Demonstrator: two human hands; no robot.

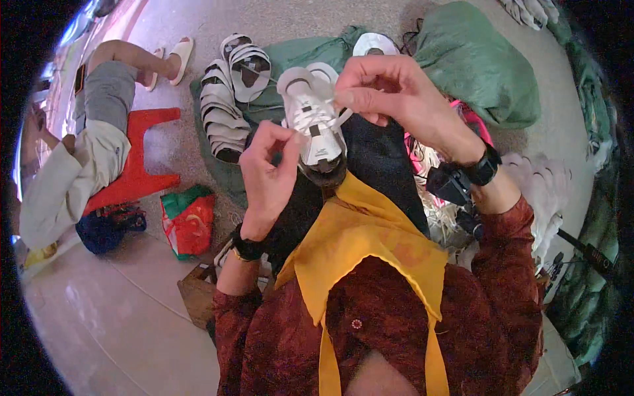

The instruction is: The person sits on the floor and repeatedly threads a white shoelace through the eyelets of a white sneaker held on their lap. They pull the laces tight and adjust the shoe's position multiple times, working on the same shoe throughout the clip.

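Note:
A white shoe [318, 125] with dark markings stands between my knees, its toe toward me and its dark sole edge showing. White shoelace [343, 117] runs across its front and off its right side. At the shoe's upper right, my right hand [403, 99] is closed, thumb against forefinger, pinching the lace. My left hand [269, 175] is at the shoe's left side, with thumb and forefinger pressed together by the lacing. What lies between those fingertips is too small to make out. A yellow apron [370, 231] covers my lap.
Stacked white shoe parts [224, 112] lie ahead on a green cloth [284, 56]. A full green sack [472, 66] is at the far right. White pieces [538, 191] lie by my right arm. Left are a red stool [142, 158], a red-green bag [188, 221] and another person [99, 132].

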